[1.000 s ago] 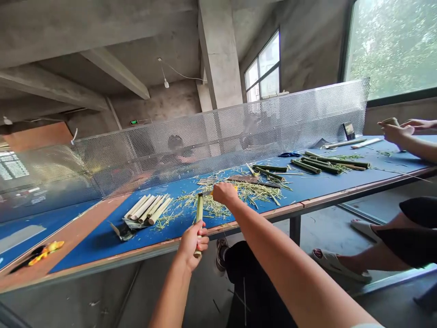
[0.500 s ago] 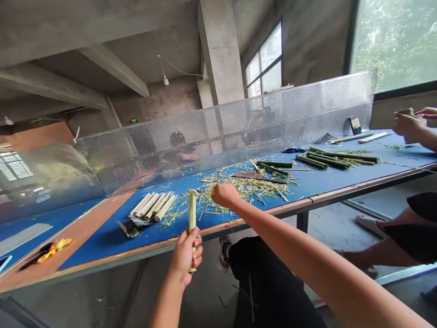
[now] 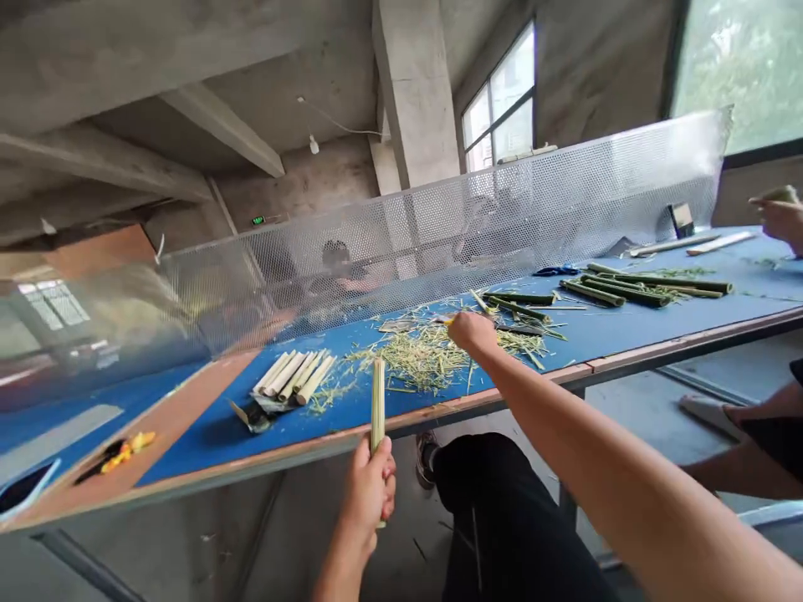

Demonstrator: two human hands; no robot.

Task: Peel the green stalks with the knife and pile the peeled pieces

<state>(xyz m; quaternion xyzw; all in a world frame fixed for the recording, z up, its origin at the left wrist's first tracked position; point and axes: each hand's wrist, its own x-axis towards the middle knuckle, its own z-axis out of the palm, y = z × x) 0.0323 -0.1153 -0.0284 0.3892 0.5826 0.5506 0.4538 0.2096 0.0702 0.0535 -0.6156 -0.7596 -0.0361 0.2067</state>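
My left hand (image 3: 370, 489) is closed around the lower end of a pale, partly peeled bamboo stick (image 3: 377, 401), held upright at the near edge of the blue table (image 3: 351, 411). My right hand (image 3: 472, 331) is closed over the table, above a heap of green shavings (image 3: 421, 358). A yellow-handled tool (image 3: 444, 318) pokes out of that fist. Several peeled pale sticks (image 3: 294, 374) lie side by side to the left of the shavings.
Unpeeled green bamboo pieces (image 3: 627, 290) lie further right on the table. A perforated metal screen (image 3: 502, 219) runs along the back edge, a person behind it. Another person's hand (image 3: 781, 216) and legs (image 3: 746, 456) are at the right. A yellow object (image 3: 124, 451) lies far left.
My right hand has moved right and away from the stick, out over the shavings. My left hand has kept the stick upright and dropped a little toward me. The view has shifted.
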